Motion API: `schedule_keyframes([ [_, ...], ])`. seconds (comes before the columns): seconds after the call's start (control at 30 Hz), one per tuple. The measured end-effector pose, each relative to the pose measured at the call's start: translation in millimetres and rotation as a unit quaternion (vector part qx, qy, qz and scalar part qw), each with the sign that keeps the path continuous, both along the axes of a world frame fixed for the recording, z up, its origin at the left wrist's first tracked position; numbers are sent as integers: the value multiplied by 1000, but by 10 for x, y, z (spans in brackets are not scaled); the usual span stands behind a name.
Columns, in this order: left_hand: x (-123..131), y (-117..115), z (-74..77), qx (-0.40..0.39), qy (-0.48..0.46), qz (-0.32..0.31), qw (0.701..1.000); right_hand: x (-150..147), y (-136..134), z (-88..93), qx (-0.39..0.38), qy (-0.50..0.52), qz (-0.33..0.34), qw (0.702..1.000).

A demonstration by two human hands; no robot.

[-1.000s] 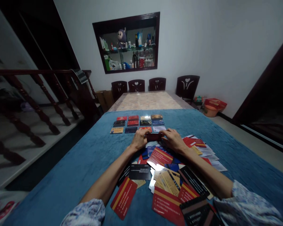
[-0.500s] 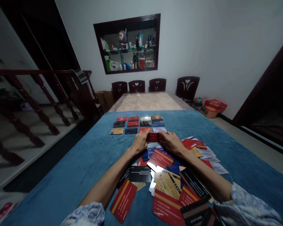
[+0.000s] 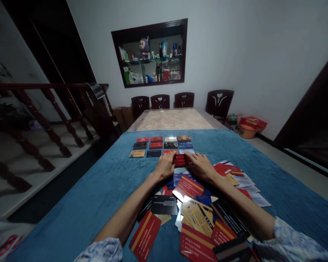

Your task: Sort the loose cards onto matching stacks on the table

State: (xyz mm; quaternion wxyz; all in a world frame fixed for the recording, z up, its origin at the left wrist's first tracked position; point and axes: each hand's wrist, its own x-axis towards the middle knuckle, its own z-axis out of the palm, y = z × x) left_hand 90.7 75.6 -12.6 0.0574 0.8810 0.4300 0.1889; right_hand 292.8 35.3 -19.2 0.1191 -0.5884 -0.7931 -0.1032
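Between my two hands is a dark red card (image 3: 181,160), perhaps a small stack of cards. My left hand (image 3: 165,166) grips its left end, and my right hand (image 3: 200,165) grips its right end. Just beyond lie rows of sorted card stacks, among them a yellow card (image 3: 137,154), a dark blue card (image 3: 153,154) and a black stack (image 3: 140,145). Under my wrists and nearer to me spreads a loose pile with a red striped card (image 3: 188,187), a gold card (image 3: 198,219) and a black card (image 3: 164,205).
A blue cloth (image 3: 98,189) covers the near part of the table. Beyond it shows the bare marbled tabletop (image 3: 169,119), with dark chairs (image 3: 220,103) behind. More cards and white papers (image 3: 251,187) lie to the right. A wooden railing (image 3: 54,109) stands at the left.
The view has shifted slightly. The red card sits a little lower and flatter between my hands, and more of its face shows.
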Motion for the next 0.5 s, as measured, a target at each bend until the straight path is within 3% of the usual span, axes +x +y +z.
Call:
schedule_keyframes([
  [0.5,-35,-59,167,3,72,2,997,-73,-9,85,-23,-11,-4,1000],
])
